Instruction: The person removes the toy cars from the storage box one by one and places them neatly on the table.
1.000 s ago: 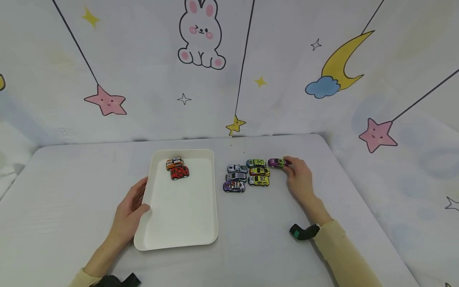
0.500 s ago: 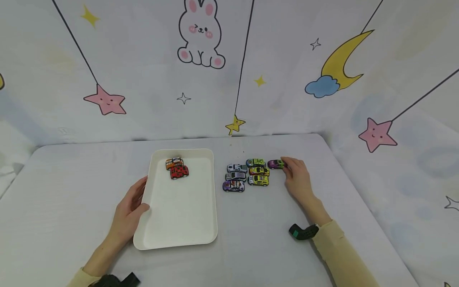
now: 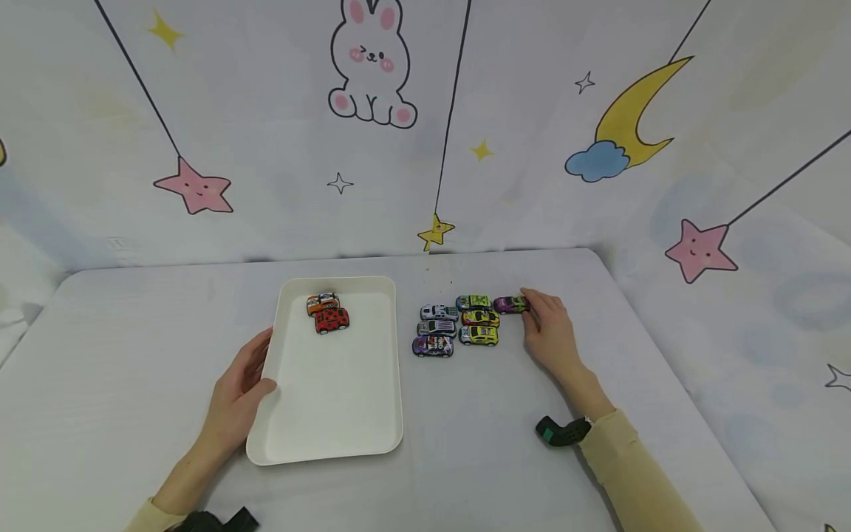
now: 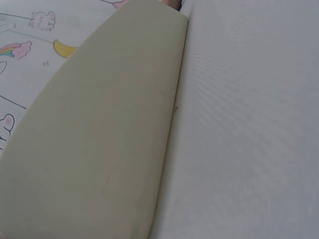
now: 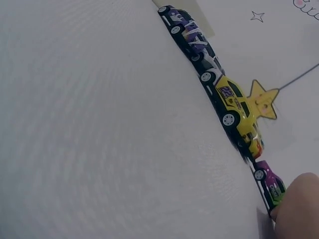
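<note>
In the head view my left hand (image 3: 234,405) grips the left side of a white tray (image 3: 330,403), thumb over the rim and fingers along the outside. An orange toy car (image 3: 322,303) and a red, black-spotted toy car (image 3: 332,320) sit side by side at the tray's far end. My right hand (image 3: 553,336) pinches the rear of a purple and green toy car (image 3: 508,304) on the table. That car's front is next to a green-yellow toy car (image 3: 474,302). In the right wrist view, a finger (image 5: 299,209) covers part of the purple and green car.
Between tray and right hand stand two columns of toy cars, among them a yellow one (image 3: 479,335), a red-yellow one (image 3: 481,318) and a purple-white one (image 3: 433,346). A white cloth (image 3: 479,458) covers the table. A patterned backdrop (image 3: 518,111) rises behind it.
My right hand has slid the purple and green car a little to the left, closer to the green-yellow car. The left hand and tray have stayed put.
</note>
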A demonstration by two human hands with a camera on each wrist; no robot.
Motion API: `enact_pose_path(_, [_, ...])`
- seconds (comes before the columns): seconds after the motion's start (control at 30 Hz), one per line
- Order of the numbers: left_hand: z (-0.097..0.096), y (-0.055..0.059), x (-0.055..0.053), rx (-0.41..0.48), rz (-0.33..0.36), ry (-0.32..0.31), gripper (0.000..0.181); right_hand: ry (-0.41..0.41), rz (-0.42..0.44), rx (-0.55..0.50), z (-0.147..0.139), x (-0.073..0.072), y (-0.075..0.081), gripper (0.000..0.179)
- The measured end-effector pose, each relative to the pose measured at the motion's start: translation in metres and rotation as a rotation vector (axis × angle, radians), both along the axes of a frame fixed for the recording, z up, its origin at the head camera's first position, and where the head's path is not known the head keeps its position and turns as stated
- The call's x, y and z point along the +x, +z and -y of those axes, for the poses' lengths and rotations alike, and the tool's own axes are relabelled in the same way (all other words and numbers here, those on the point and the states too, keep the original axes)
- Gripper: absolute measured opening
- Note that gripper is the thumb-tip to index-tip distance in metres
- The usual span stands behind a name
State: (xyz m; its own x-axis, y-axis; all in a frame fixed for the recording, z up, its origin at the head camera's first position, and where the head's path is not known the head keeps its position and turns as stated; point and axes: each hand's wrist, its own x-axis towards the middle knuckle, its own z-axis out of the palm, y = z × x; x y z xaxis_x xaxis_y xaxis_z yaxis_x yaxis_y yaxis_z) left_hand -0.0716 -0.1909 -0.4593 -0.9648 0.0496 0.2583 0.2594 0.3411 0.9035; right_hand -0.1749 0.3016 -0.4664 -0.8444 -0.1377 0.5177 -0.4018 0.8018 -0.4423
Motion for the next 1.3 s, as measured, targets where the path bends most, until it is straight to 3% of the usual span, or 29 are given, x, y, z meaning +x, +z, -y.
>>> enact_pose_path(0.2, [0.001,-0.001,0.0,-0.007,-0.009,0.004,0.072,0.024,-0.036,-0.003,0.006,0.002,0.002,0.043])
enact_pose_path(0.33, [0.001,-0.001,0.0,-0.006,-0.011,0.001,0.072,0.073,-0.105,0.003,0.018,0.006,0.007,0.043])
enact_pose_path(0.5, [0.003,0.0,0.001,-0.005,-0.012,0.009,0.072,0.196,-0.174,0.004,0.047,0.01,0.015,0.041])
enact_pose_path(0.6, [0.003,0.001,0.001,0.0,-0.012,0.012,0.072,0.291,-0.166,0.026,0.069,0.013,0.021,0.037])
enact_pose_path(0.77, [0.001,0.001,0.001,0.023,-0.011,-0.006,0.072,0.459,-0.08,0.124,0.1,0.016,0.031,0.039])
enact_pose_path(0.93, [0.001,0.001,0.001,0.036,-0.002,-0.004,0.072,0.586,0.037,0.351,0.121,0.012,0.04,0.045])
enact_pose_path(1.1, [0.001,0.0,-0.001,0.028,0.023,0.0,0.073,0.64,0.13,0.49,0.128,0.006,0.046,0.04])
enact_pose_path(1.3, [0.004,0.0,-0.002,0.05,0.016,0.001,0.073,0.671,0.173,0.534,0.131,0.0,0.052,0.038])
